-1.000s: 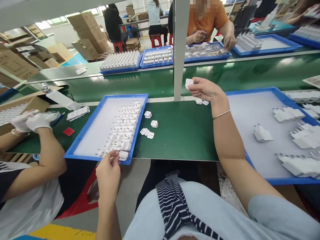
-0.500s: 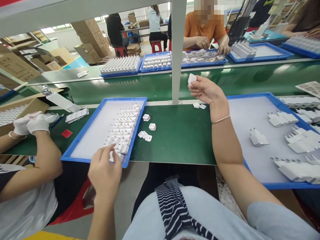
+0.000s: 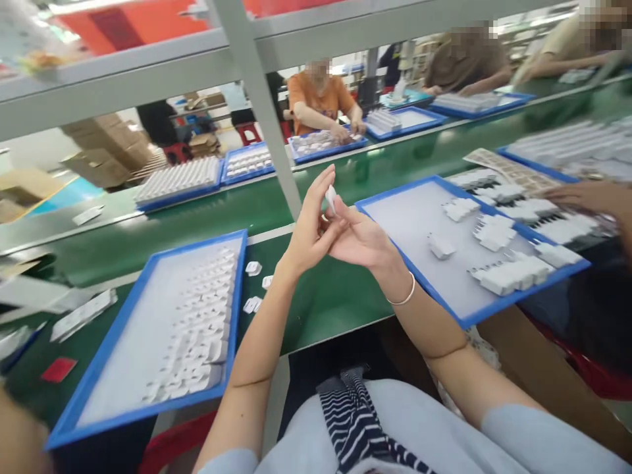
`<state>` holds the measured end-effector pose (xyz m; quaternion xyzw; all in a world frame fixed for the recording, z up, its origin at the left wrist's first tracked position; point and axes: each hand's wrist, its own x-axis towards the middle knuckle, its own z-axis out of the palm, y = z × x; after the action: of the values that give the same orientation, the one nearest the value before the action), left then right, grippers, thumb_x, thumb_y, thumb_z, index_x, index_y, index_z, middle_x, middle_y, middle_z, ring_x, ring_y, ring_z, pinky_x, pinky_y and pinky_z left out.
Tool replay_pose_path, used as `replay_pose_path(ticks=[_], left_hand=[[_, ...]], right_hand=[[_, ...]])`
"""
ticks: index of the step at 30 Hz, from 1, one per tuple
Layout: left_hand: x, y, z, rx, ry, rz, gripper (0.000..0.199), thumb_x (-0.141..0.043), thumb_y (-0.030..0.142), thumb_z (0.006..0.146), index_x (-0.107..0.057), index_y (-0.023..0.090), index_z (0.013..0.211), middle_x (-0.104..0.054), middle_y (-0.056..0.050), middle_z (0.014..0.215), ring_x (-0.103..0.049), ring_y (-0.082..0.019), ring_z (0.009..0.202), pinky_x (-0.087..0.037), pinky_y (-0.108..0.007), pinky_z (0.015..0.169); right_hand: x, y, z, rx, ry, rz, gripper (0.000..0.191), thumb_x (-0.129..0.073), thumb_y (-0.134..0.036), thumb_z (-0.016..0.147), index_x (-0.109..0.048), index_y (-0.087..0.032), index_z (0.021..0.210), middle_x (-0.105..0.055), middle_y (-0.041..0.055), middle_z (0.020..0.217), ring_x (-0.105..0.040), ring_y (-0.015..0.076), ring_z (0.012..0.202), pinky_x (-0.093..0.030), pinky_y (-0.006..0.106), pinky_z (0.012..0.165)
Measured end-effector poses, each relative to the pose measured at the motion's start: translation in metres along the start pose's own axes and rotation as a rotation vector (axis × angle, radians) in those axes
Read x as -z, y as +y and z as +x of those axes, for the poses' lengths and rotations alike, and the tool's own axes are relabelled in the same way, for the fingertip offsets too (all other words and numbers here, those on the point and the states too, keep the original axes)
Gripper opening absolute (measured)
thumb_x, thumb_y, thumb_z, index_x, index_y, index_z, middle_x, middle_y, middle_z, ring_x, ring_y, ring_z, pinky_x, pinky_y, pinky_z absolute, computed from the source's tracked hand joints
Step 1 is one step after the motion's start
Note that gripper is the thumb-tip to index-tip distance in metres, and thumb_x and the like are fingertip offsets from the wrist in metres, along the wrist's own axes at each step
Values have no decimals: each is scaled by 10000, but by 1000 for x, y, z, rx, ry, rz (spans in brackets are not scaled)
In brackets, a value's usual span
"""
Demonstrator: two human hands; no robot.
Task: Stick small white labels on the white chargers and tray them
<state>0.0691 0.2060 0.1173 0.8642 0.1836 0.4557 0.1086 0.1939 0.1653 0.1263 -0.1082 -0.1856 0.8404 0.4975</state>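
My left hand [image 3: 310, 220] and my right hand [image 3: 360, 237] meet above the green bench. A small rounded white plastic piece [image 3: 330, 198] shows edge-on between them, pinched in my right hand. My left fingers stretch upward beside it, and its thumb reaches across to my right hand; whether the left fingers press on the piece is hard to tell. To the left is a blue-rimmed tray [image 3: 237, 276] with rows of white plug chargers [image 3: 207, 329]. Small white slotted covers [image 3: 253, 268] lie between that tray and my left forearm.
At right, another blue-rimmed tray [image 3: 395, 243] holds white plug chargers [image 3: 494, 232], with a co-worker's hand [image 3: 587, 197] beyond it. A grey post [image 3: 269, 112] rises behind the bench. A red card [image 3: 58, 370] lies at left. Across the green conveyor [image 3: 197, 210], people sit by more trays.
My left hand has left the charger rows and come up to my right hand. The right hand has moved left with the white piece. The view has turned to the right and tilted.
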Motion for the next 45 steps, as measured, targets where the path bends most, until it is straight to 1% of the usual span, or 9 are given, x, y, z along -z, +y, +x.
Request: replay_pose_path(ticks=[3,8,16,22,28,36,40,43,45], left_hand=[[-14,7,8,-43,-35,-89,645,-479,403,1003,-186,314,1570,-349,-105,1639,-419,-292,1485,-390,-473,1212],[-32,18,12,-59,-134,-156,380,-449,319,1019,-479,234,1388,-650,-96,1355,-572,-242,1350,-285,-511,1267],[-16,24,14,68,-451,-451,436,-562,360,988,-515,317,1420,-557,-59,1508,-389,-287,1509,-159,-554,1306],[-25,18,4,37,-193,-649,871,-734,515,843,-275,389,1572,-402,-68,1623,-350,-304,1526,-290,-504,1271],[-27,22,1,138,-174,-686,301,-597,405,954,-693,267,1204,-477,-79,1566,-469,-319,1436,-393,-515,1194],[-20,-1,13,354,67,-917,202,-616,304,894,-771,197,821,-728,-68,1089,-704,-283,1118,-537,-428,1031],[-16,-20,18,490,35,-880,386,-578,425,897,-791,161,713,-735,-78,893,-738,-192,697,-588,-315,727],[-18,-26,18,575,-4,-766,520,-524,483,924,-763,180,575,-720,-87,705,-713,-192,685,-551,-284,603],[-21,-25,17,595,-10,-687,544,-522,470,937,-737,202,516,-708,-81,640,-711,-208,720,-557,-297,614]], right_hand=[[3,-8,-19,48,42,50,340,-477,-279,1048,-677,-204,783,-675,-12,760,-664,86,787,-574,173,748],[19,-16,-44,107,93,28,173,-634,-201,941,-682,-218,776,-701,-29,786,-673,85,789,-581,180,742],[48,-26,-62,320,168,-419,250,-925,-260,630,-755,-174,790,-651,-25,695,-553,64,599,-454,177,524],[37,-10,-46,718,310,-346,198,-895,-321,689,-746,-191,708,-584,-27,650,-513,64,620,-440,181,564],[28,17,-24,823,382,-332,169,-851,-304,668,-721,-198,691,-598,-21,689,-526,97,663,-459,229,614],[38,0,-45,627,322,-838,363,-816,-404,728,-753,-212,1029,-756,32,966,-684,186,892,-557,311,758],[79,-34,-118,775,886,-1265,307,-742,-416,810,-748,-183,1011,-759,94,1052,-691,240,960,-550,407,882],[127,-53,-179,772,1515,-1589,422,-771,-301,751,-686,-174,1144,-658,157,1258,-570,345,1190,-450,532,1043],[157,-58,-209,636,1746,-1713,644,-844,-273,645,-623,-125,1231,-528,224,1361,-451,415,1299,-355,561,1124]])
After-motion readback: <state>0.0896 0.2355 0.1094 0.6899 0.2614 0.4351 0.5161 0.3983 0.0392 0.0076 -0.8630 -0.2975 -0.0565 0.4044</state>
